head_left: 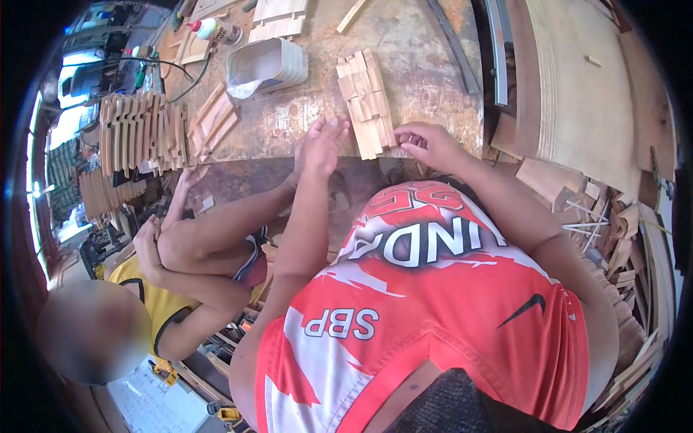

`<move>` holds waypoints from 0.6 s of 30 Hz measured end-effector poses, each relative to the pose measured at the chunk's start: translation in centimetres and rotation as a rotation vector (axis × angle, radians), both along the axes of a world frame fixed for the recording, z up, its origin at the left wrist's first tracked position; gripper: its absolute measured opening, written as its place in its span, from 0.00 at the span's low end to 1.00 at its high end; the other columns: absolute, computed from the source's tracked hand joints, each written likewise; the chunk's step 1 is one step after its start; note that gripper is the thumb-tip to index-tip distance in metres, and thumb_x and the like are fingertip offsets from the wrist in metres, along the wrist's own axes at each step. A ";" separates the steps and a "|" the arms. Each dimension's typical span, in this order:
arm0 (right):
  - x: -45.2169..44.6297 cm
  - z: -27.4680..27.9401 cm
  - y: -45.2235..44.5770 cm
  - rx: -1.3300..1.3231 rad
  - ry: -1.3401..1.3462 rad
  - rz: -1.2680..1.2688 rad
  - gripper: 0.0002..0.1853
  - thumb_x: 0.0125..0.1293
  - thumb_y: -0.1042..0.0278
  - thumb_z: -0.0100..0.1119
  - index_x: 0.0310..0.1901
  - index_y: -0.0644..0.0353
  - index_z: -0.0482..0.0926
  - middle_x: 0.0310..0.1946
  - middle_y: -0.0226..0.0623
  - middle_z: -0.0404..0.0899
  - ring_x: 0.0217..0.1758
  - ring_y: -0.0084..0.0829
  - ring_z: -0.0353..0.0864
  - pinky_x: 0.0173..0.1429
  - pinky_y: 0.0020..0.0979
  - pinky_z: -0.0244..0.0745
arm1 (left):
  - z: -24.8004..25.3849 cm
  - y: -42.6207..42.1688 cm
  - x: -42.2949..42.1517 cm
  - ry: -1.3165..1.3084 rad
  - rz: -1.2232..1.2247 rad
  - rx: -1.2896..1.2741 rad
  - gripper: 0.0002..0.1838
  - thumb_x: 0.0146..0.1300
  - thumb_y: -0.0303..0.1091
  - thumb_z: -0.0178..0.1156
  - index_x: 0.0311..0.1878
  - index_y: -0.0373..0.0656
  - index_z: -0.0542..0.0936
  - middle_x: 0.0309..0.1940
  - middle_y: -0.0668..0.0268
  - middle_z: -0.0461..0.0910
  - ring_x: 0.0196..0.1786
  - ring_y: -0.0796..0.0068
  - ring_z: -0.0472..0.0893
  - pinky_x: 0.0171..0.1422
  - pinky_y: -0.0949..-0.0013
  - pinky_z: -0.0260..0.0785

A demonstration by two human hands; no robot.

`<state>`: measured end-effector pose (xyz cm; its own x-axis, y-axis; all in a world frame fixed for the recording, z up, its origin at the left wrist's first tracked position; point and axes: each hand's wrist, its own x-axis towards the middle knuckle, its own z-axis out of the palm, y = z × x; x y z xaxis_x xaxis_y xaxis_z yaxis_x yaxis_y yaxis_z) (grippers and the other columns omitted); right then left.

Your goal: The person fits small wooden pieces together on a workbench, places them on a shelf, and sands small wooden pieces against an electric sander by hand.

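**Two hands at a stepped wooden block on the table's near edge**

Closest to me is the red and white shirt (433, 310) of the person at the table (433, 79). Both bare arms reach forward, and the block (367, 105) lies between the hands, its near end right by the table's edge. It is made of pale pieces set side by side, with uneven, stepped ends.

The left hand (325, 144) is at the block's left side, its fingers bent and bunched towards the thumb; I cannot tell whether they pinch anything. The right hand (427, 146) is at the other side, fingers curled, the thumb and forefinger tips beside the block's near end. Whether they touch it or grip it, I cannot tell.

To the left, a second person in a yellow top (155, 307) sits low with knees drawn up, one hand (191, 177) at the table's edge.

Farther over the table, a slatted panel (214, 123) lies at the left, near a stack of curved slats (137, 133). Beyond the block, to its left, stands a pale tub (278, 81); past that come a red-capped bottle (224, 32) and more wooden pieces (278, 27). A dark strip (451, 47) lies to the right, and a large board (577, 86) is beyond the table's right side.
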<state>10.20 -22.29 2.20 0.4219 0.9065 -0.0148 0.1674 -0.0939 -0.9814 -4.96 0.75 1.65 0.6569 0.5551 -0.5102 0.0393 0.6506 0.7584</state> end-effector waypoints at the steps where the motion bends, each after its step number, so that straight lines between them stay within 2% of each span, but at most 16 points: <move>1: 0.1 -0.3 -0.3 0.002 -0.003 -0.012 0.16 0.60 0.73 0.63 0.51 0.60 0.79 0.33 0.36 0.81 0.33 0.25 0.80 0.40 0.27 0.76 | 0.5 -0.3 0.2 0.046 0.009 0.061 0.10 0.67 0.29 0.59 0.50 0.42 0.73 0.41 0.63 0.80 0.42 0.72 0.81 0.46 0.73 0.75; 2: 0.1 -0.5 -0.6 0.003 -0.006 -0.024 0.15 0.60 0.73 0.63 0.51 0.60 0.79 0.34 0.35 0.81 0.33 0.25 0.79 0.40 0.27 0.76 | 0.6 -0.5 0.3 0.053 0.004 0.066 0.10 0.67 0.29 0.59 0.50 0.42 0.73 0.41 0.63 0.80 0.42 0.72 0.81 0.46 0.73 0.75; 4: 0.3 -1.4 -1.3 0.006 0.012 -0.049 0.15 0.61 0.73 0.62 0.50 0.60 0.79 0.33 0.35 0.80 0.33 0.25 0.79 0.40 0.27 0.76 | 0.7 -1.0 0.7 0.299 -0.063 0.445 0.10 0.65 0.31 0.62 0.47 0.41 0.76 0.37 0.66 0.81 0.38 0.78 0.80 0.42 0.75 0.72; 5: 0.3 -1.8 -1.6 0.006 0.023 -0.068 0.15 0.61 0.73 0.62 0.50 0.60 0.80 0.33 0.34 0.80 0.33 0.25 0.79 0.40 0.27 0.76 | 0.8 -1.3 0.8 0.304 -0.070 0.450 0.10 0.65 0.31 0.62 0.47 0.41 0.76 0.37 0.66 0.81 0.38 0.78 0.80 0.42 0.75 0.72; 7: 0.5 -2.6 -2.2 0.017 0.016 -0.097 0.14 0.61 0.73 0.61 0.50 0.60 0.80 0.33 0.35 0.80 0.33 0.25 0.80 0.40 0.27 0.76 | 2.1 -2.1 1.6 0.504 -0.117 0.615 0.14 0.63 0.35 0.65 0.47 0.38 0.79 0.36 0.67 0.81 0.36 0.82 0.78 0.40 0.77 0.70; 11: 0.5 -4.3 -2.7 0.042 0.043 -0.197 0.14 0.61 0.72 0.61 0.49 0.61 0.80 0.33 0.36 0.81 0.33 0.25 0.80 0.40 0.28 0.76 | 2.9 -3.9 3.1 0.572 -0.159 0.684 0.17 0.63 0.37 0.65 0.49 0.34 0.79 0.37 0.67 0.81 0.35 0.83 0.77 0.39 0.76 0.71; 13: 0.4 -4.4 -2.8 0.027 0.033 -0.227 0.13 0.62 0.71 0.61 0.48 0.62 0.80 0.33 0.37 0.81 0.33 0.26 0.80 0.41 0.28 0.76 | 1.1 -3.7 3.4 0.460 -0.034 0.649 0.19 0.63 0.39 0.65 0.49 0.32 0.78 0.37 0.66 0.81 0.36 0.81 0.78 0.38 0.75 0.72; 18: -0.2 -4.4 -3.1 0.063 -0.099 -0.274 0.13 0.63 0.68 0.61 0.47 0.61 0.80 0.31 0.38 0.81 0.32 0.28 0.81 0.41 0.30 0.76 | 0.2 -2.2 3.0 0.363 -0.061 0.595 0.19 0.64 0.36 0.63 0.50 0.29 0.77 0.41 0.61 0.80 0.40 0.77 0.80 0.41 0.74 0.75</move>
<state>9.97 -25.42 -2.18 0.6475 0.7566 0.0911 0.2391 -0.0881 -0.9670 -2.00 -1.45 1.81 0.5413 0.7758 -0.3241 0.3805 0.1177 0.9173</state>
